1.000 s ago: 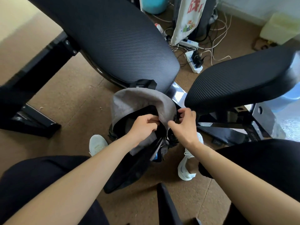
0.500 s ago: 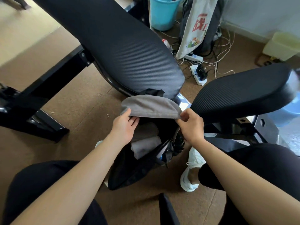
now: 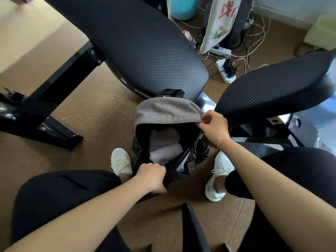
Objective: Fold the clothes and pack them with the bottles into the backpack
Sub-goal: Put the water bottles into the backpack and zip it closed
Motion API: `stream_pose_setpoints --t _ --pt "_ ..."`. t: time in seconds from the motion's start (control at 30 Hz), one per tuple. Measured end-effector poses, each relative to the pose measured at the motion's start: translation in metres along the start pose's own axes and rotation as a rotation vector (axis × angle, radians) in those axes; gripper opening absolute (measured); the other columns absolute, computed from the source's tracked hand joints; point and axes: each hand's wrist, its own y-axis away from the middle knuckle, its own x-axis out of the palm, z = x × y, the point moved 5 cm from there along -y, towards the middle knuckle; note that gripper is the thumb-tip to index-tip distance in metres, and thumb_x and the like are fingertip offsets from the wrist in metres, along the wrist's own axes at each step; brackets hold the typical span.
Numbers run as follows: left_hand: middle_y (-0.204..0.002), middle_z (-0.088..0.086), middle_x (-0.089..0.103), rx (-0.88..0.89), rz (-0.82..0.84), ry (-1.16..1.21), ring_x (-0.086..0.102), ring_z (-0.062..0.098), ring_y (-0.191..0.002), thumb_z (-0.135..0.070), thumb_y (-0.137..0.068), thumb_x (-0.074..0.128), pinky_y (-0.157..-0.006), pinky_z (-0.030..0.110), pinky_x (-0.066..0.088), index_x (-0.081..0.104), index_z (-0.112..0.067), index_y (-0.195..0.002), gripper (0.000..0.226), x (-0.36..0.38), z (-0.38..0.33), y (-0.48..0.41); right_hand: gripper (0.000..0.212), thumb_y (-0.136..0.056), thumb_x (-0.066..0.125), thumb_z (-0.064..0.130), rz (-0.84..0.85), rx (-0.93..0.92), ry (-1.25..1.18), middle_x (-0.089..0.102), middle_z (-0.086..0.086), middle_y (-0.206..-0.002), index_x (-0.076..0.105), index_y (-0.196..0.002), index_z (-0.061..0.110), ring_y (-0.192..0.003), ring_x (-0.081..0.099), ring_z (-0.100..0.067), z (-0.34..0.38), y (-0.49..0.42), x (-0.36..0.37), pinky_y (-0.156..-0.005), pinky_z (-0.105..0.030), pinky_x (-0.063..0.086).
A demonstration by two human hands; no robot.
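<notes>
Backpack [image 3: 169,111] (clothes [image 3: 164,142] inside) — left hand [image 3: 151,176], right hand [image 3: 214,127] gripping.

Just the one view: a wide-angle cam on the person's head, aimed forward and steeply down at the floor [image 3: 101,113]. It's close in, with both forearms [image 3: 91,211] running up from the bottom edge to the backpack [image 3: 169,110], which sits near dead centre. The lens bends the chair seats [image 3: 145,51] toward the edges.

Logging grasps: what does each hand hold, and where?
The left hand grips the black front edge of the backpack; the right hand pinches the rim of its grey flap.
</notes>
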Motion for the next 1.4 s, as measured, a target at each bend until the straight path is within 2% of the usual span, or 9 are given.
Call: stream_pose_setpoints --t 0.1,0.4,0.57,0.7,0.8,0.9,1.13,1.33,1.4 --pt "-0.114 0.010 0.066 0.007 -0.115 0.013 0.064 0.036 -0.109 -0.027 -0.093 0.060 -0.076 0.039 0.045 0.063 -0.017 -0.112 0.022 -0.012 0.009 -0.004 0.017 -0.082 0.081 0.020 0.017 0.012 -0.020 0.070 0.004 -0.089 0.070 -0.095 0.015 -0.086 0.066 -0.013 -0.001 0.002 -0.001 -0.079 -0.029 0.055" --pt "-0.094 -0.006 0.065 -0.038 -0.597 0.383 0.066 0.026 -0.089 -0.034 -0.106 0.051 -0.066 0.036 0.047 0.061 -0.034 -0.109 0.011 -0.087 0.055 -0.006 0.035 -0.077 0.081 0.015 0.118 0.087 -0.091 0.067 0.004 -0.093 0.065 -0.108 0.017 -0.087 0.065 -0.013 -0.021 0.020 0.004 -0.079 -0.029 0.054" --pt "-0.106 -0.001 0.070 -0.002 -0.534 0.316 0.065 0.027 -0.095 -0.034 -0.107 0.049 -0.068 0.037 0.045 0.063 -0.034 -0.116 0.017 -0.105 0.048 -0.013 0.021 -0.080 0.071 0.009 0.091 0.447 -0.043 0.068 -0.001 -0.086 0.066 -0.100 0.012 -0.085 0.066 -0.023 -0.082 0.047 0.032 -0.082 -0.038 0.057" --pt "-0.115 0.000 0.070 0.005 -0.513 0.239 0.064 0.029 -0.107 -0.035 -0.106 0.051 -0.080 0.040 0.047 0.065 -0.035 -0.119 0.019 -0.114 0.050 -0.011 0.026 -0.096 0.068 0.014 0.190 0.717 -0.389 0.062 -0.007 -0.080 0.067 -0.119 0.003 -0.073 0.059 -0.021 -0.118 0.070 0.064 -0.089 -0.042 0.056" --pt "-0.123 -0.002 0.069 0.009 -0.508 0.214 0.063 0.029 -0.113 -0.037 -0.105 0.052 -0.084 0.040 0.047 0.065 -0.036 -0.125 0.024 -0.115 0.049 -0.010 0.025 -0.103 0.059 0.018 0.229 0.820 -0.672 0.065 -0.005 -0.096 0.059 -0.128 0.013 -0.078 0.064 -0.015 -0.120 0.076 0.081 -0.094 -0.041 0.055" --pt "-0.122 -0.003 0.069 0.005 -0.495 0.210 0.063 0.028 -0.113 -0.038 -0.105 0.052 -0.081 0.038 0.042 0.064 -0.037 -0.125 0.023 -0.115 0.051 -0.011 0.021 -0.106 0.054 0.024 0.244 0.873 -0.832 0.065 -0.004 -0.100 0.062 -0.122 0.013 -0.073 0.062 -0.014 -0.122 0.072 0.092 -0.088 -0.038 0.055" --pt "-0.121 -0.004 0.070 0.009 -0.507 0.211 0.063 0.027 -0.113 -0.039 -0.105 0.052 -0.078 0.037 0.039 0.065 -0.038 -0.125 0.023 -0.114 0.053 -0.010 0.019 -0.104 0.057 0.032 0.300 0.970 -0.797 0.052 0.001 -0.073 0.061 -0.093 0.017 -0.060 0.044 -0.012 -0.125 0.067 0.104 -0.066 -0.027 0.051" --pt "-0.120 -0.004 0.070 0.023 -0.512 0.228 0.063 0.027 -0.112 -0.037 -0.105 0.053 -0.078 0.036 0.040 0.066 -0.035 -0.124 0.023 -0.115 0.054 -0.012 0.021 -0.099 0.061 0.030 0.335 0.976 -0.934 0.053 -0.008 -0.099 0.066 -0.107 0.012 -0.087 0.053 -0.022 -0.125 0.068 0.107 -0.093 -0.037 0.049" --pt "-0.118 -0.004 0.070 0.032 -0.513 0.229 0.064 0.026 -0.111 -0.036 -0.105 0.053 -0.079 0.038 0.043 0.066 -0.035 -0.123 0.022 -0.115 0.054 -0.013 0.019 -0.100 0.060 0.027 0.334 0.993 -1.017 0.059 -0.007 -0.092 0.063 -0.109 0.010 -0.089 0.057 -0.021 -0.123 0.068 0.105 -0.088 -0.034 0.052"
